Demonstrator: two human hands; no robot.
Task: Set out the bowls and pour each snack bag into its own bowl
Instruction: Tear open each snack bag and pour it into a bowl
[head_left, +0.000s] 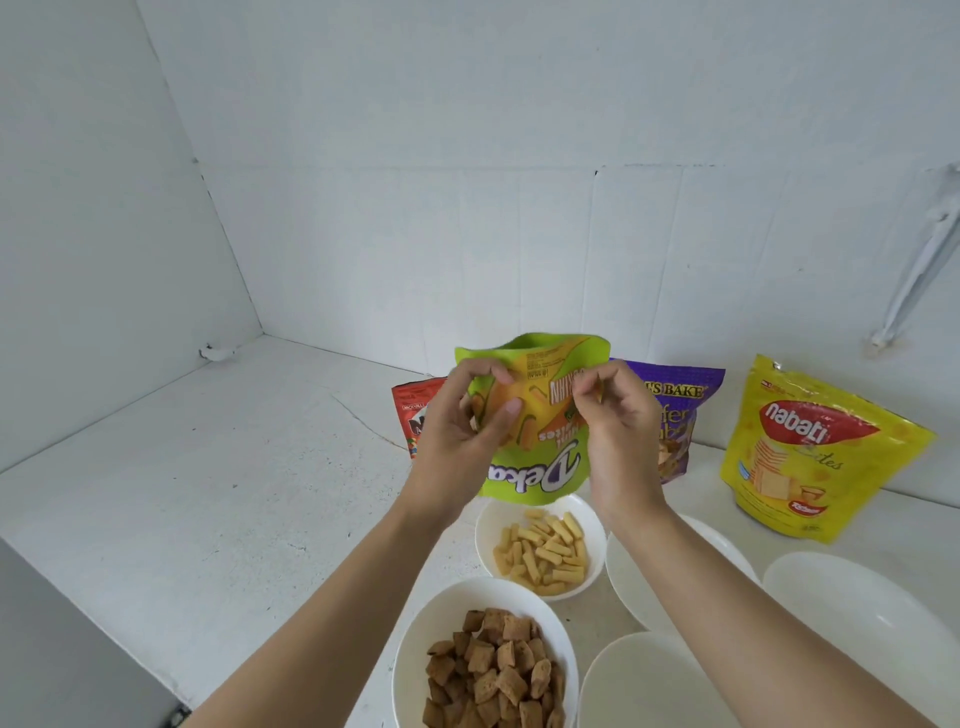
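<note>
At bottom centre of the frame, a white bowl (483, 584) holds brown pillow snacks. Just above it, a smaller bowl (488, 519) holds yellow sticks. Over that bowl, the left hand (462, 431) and right hand (613, 431) pinch the upside-down green bag (535, 467). Farther up, at the wall, stand a red bag (413, 415), a purple bag (680, 410) and a yellow bag (810, 452).

yellow bag (810, 467) "nabati", green bag (540, 462) "Deka", purple bag (680, 415) "BAKE"
</note>
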